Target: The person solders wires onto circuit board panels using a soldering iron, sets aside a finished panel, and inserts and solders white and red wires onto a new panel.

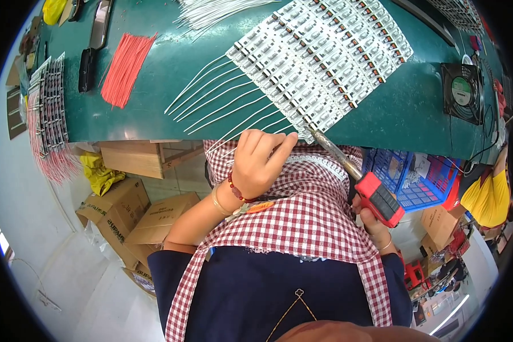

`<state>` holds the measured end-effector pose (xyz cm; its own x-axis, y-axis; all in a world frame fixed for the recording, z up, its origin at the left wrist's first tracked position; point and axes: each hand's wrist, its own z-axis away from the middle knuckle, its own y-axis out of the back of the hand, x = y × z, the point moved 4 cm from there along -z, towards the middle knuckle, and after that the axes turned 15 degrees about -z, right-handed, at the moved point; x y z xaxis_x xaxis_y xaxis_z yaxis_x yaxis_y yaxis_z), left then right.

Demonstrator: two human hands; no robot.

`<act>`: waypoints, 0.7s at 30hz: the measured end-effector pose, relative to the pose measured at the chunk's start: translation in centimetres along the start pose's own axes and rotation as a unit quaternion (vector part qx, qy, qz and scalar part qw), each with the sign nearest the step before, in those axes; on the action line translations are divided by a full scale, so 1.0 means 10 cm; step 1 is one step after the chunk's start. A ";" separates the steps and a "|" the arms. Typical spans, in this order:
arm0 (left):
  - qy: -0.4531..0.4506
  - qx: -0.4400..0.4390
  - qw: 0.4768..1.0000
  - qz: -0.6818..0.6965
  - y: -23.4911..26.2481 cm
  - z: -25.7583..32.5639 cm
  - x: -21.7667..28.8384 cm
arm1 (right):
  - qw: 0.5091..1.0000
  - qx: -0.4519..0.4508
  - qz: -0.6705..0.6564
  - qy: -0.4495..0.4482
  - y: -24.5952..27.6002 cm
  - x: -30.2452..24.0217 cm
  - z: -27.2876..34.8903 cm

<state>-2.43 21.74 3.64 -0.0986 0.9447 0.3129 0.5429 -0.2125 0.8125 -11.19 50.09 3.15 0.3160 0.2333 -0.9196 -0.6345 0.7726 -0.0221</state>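
Apparently, white wires (195, 82) already line the left edge of the board (325, 60) almost to its near corner, so that row looks nearly finished; the red wires (126, 71) at left seem unused. The board lies just beyond both hands, the tip of the iron (354, 172) at its near corner. The right hand (374, 226) is closed around the iron; the left hand (257, 165) curls nearby, though whether it grips a wire I cannot tell.

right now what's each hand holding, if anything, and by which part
The right hand holds the red-and-black soldering iron by its handle. Whether the left hand pinches anything between its fingertips cannot be told.
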 end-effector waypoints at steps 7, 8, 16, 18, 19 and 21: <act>0.019 -0.010 1.000 0.005 -0.04 0.00 0.01 | 0.988 -0.064 0.095 0.103 -0.09 -0.22 -0.13; 0.019 -0.010 1.000 0.004 -0.04 0.01 0.01 | 0.989 -0.063 0.090 0.103 -0.10 -0.22 -0.13; 0.013 -0.020 1.000 0.005 -0.03 -0.01 0.01 | 0.988 -0.065 0.090 0.106 -0.06 -0.17 -0.12; 0.021 -0.020 1.000 0.009 -0.04 -0.02 0.00 | 0.989 -0.070 0.082 0.099 -0.07 -0.19 -0.14; 0.030 -0.021 0.999 0.014 -0.04 -0.02 0.00 | 0.989 -0.070 0.082 0.099 -0.07 -0.18 -0.14; 0.040 -0.023 0.999 0.017 -0.02 -0.03 -0.01 | 0.988 -0.068 0.082 0.109 -0.06 -0.18 -0.13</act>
<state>-2.82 21.63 3.61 -0.1482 0.9140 0.3777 0.5076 -0.2575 0.8222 -12.29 48.40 4.33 0.0504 0.2048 -0.9775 -0.7587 0.6443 0.0959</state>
